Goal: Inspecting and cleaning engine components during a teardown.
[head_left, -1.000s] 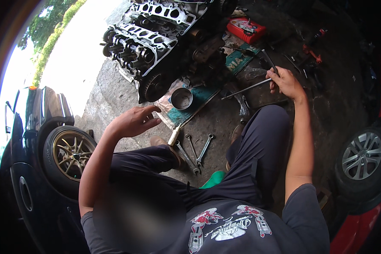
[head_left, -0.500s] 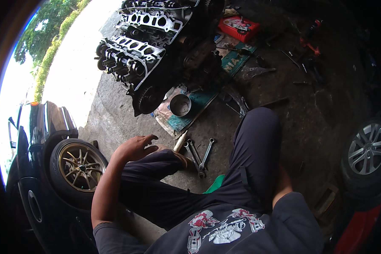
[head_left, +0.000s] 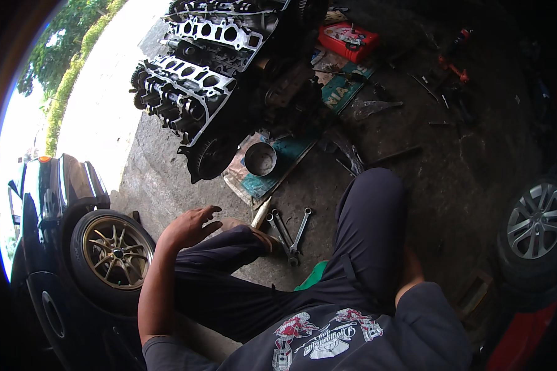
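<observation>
The person sat on the stained concrete floor [head_left: 464, 179] with both legs in dark trousers stretched forward, and the big bare-metal engine block [head_left: 210, 80] with its rows of open ports lay on its side ahead of them. The left hand [head_left: 189, 226] hung over the left knee with its fingers spread and slack, gripping nothing and touching no tool. Just to the right of that hand, on the near side of the engine block, a cluster of silver steel spanners [head_left: 288, 232] lay fanned out on the floor, with a pale cream-coloured tube [head_left: 261, 212] resting beside them. Between the spanners and the engine block sat a short round grey metal cylinder sleeve [head_left: 260, 159], open end up, standing on a torn sheet of teal and brown cardboard [head_left: 272, 170]. The right hand was hidden behind the right thigh, so whether it was closed or empty could not be told; only the upper arm and elbow showed near the dark printed shirt. To the right of the engine block, a flat red plastic case [head_left: 348, 41] lay on the floor. To the left of the engine block stood a black car with a bronze multi-spoke wheel [head_left: 114, 252], close beside the left forearm.
</observation>
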Motion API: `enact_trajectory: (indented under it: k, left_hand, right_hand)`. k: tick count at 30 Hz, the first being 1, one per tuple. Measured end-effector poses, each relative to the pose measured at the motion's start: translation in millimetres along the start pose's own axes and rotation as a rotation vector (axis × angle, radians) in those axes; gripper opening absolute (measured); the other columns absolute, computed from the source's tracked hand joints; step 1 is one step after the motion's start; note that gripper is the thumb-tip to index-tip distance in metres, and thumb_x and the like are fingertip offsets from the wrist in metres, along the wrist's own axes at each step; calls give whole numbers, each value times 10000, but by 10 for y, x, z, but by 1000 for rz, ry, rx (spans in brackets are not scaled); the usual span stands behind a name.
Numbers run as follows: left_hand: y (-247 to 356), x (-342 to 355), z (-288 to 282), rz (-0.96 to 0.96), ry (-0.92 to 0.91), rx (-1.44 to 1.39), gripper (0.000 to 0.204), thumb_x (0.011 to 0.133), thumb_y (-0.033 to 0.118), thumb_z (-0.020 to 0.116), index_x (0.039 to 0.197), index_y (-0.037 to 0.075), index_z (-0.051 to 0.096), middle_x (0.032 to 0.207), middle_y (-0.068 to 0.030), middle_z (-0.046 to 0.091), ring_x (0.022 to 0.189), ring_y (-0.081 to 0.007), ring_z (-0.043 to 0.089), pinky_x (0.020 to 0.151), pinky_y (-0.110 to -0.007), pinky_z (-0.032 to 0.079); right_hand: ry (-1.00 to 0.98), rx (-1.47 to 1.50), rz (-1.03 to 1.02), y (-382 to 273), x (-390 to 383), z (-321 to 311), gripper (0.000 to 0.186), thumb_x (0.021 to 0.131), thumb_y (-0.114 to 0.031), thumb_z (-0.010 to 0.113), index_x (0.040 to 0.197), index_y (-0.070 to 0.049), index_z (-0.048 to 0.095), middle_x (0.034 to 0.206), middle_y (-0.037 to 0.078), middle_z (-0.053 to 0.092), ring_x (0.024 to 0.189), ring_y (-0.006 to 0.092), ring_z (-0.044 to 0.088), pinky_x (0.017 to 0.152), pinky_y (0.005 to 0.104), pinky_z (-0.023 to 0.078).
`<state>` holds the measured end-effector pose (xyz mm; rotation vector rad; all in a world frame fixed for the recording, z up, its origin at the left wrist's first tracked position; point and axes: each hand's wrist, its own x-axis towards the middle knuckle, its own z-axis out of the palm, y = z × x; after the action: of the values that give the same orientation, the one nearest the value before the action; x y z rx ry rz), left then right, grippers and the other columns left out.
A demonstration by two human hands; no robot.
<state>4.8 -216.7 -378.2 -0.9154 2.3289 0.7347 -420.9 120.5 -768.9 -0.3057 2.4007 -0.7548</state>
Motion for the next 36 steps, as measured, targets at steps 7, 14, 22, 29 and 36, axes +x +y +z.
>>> enact_trajectory:
  k: [7,14,22,29,36]
  left_hand:
    - [-8,-34,-38,18,68,2,432,963,335,607,1288,54,561,1120,-222,674,1046,-373,652,891,-433,527]
    - [28,-72,-107,4,40,4,465,968,359,610,1333,80,533,1151,-224,662,1076,-346,659,904,-438,536]
    - [85,-158,-195,88,126,59,513,951,414,607,1333,80,530,1084,-215,674,1010,-379,653,877,-448,517]
    - [220,-206,-355,165,175,74,497,972,416,579,1344,91,525,1133,-211,665,1033,-375,648,896,-439,517]
    - [206,-246,-410,84,211,185,504,979,458,545,1350,118,523,1110,-199,676,1025,-362,657,880,-449,520]
  right_hand:
    - [8,-23,-8,-48,-10,-37,484,995,-457,540,813,-25,660,644,64,602,614,171,578,612,372,467]
    - [15,-60,-41,-154,14,-130,496,995,-454,539,776,-22,650,619,68,590,602,170,574,601,377,461]
    - [69,-108,-141,-545,151,-361,513,995,-450,538,734,-20,638,591,72,577,589,169,568,588,382,454]
    - [74,-109,-434,-1738,375,-1050,511,996,-432,539,703,-20,620,564,73,562,574,159,563,561,378,445]
    - [-349,-92,-849,-3309,195,-1574,332,845,-2,597,1174,-38,570,1109,79,652,747,122,641,561,267,528]
